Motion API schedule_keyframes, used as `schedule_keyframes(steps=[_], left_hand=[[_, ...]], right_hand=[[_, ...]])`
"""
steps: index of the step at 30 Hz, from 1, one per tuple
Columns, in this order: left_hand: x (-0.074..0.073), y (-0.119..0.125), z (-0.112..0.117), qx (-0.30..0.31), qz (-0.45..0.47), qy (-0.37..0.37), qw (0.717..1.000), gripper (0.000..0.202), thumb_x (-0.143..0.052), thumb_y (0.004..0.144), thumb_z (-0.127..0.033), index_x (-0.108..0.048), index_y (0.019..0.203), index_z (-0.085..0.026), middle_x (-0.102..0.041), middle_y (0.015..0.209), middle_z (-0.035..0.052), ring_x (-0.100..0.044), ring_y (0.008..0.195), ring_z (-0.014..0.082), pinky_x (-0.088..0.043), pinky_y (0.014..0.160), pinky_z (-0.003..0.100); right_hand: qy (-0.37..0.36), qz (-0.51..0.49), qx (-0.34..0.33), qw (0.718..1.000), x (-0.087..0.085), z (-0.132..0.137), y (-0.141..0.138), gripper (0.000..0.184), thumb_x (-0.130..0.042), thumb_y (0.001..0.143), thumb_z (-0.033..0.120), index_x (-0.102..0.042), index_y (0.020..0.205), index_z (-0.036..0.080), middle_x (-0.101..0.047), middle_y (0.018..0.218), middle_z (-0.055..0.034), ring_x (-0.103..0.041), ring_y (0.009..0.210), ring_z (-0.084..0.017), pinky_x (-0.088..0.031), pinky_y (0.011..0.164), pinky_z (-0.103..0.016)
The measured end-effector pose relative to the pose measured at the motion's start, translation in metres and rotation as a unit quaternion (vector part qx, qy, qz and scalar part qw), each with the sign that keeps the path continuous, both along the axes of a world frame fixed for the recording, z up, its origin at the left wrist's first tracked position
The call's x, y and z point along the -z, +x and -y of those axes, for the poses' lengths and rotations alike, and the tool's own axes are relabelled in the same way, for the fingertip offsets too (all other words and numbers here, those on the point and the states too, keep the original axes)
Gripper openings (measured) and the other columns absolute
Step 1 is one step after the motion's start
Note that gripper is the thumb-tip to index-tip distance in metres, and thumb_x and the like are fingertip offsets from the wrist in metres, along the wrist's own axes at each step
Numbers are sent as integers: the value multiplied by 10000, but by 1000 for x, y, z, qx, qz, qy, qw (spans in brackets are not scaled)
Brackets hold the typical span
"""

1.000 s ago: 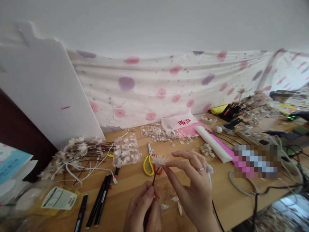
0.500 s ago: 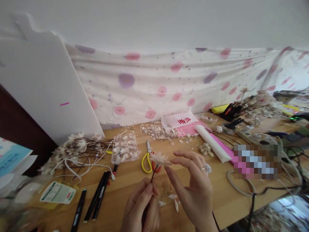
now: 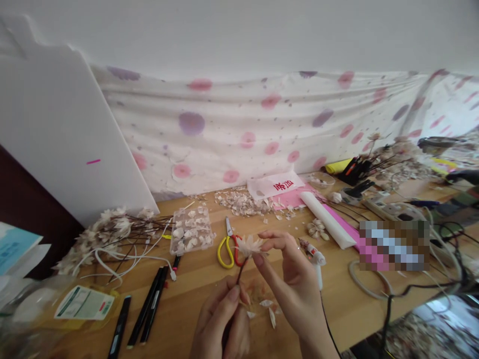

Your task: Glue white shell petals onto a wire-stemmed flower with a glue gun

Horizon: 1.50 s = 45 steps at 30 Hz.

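Left hand: my left hand (image 3: 220,319) sits low at the bottom of my view, its lower part cut off by the frame, knuckles turned up and away from me.
Left fingers: my fingers (image 3: 234,294) curl inward, with my thumb and forefinger pressed into a tight pinch.
Right hand: my right hand (image 3: 290,284) is raised higher and further out, palm turned toward my left hand.
Right fingers: my fingers (image 3: 275,239) arch over to the left, thumb reaching out below them, the two held apart.
Right wrist: my right wrist (image 3: 318,341) bends gently, dropping toward the bottom edge.
Hands: near each other, not touching.
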<state>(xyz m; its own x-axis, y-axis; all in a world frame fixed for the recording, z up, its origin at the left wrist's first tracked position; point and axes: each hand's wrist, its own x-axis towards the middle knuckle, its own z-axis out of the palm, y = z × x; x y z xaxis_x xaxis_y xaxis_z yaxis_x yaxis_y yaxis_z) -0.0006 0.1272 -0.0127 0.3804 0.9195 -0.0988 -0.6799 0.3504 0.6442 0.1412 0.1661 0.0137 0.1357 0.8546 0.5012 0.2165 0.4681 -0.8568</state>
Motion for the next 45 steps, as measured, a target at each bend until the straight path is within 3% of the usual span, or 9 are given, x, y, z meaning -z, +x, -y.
schedule_keyframes(steps=[21,39,45], left_hand=[[2,-7,-2,24,33,30,999,259,-576,965,-389,-742,865,-217,-297,363,-123,-131,291,36,-238,375,165],[2,-15,-4,37,55,11,998,257,-571,968,-375,-746,866,-215,-233,348,-130,-117,296,37,-247,399,165],[3,-15,-5,43,77,17,996,265,-558,978,-369,-732,858,-209,-201,343,-137,-80,293,36,-231,391,168]], right_hand=[[-63,-116,-81,988,1,-4,-4,41,-690,905,295,-649,905,294,-610,1082,4,-522,1139,-182,-380,968,-286],[-103,-150,-112,977,-1,-5,-8,79,-711,877,325,-658,875,266,-628,1069,-19,-551,1108,-210,-399,966,-322],[-87,-133,-89,983,-5,-2,-13,85,-699,874,307,-643,904,251,-632,1031,-35,-577,1060,-223,-423,954,-358]])
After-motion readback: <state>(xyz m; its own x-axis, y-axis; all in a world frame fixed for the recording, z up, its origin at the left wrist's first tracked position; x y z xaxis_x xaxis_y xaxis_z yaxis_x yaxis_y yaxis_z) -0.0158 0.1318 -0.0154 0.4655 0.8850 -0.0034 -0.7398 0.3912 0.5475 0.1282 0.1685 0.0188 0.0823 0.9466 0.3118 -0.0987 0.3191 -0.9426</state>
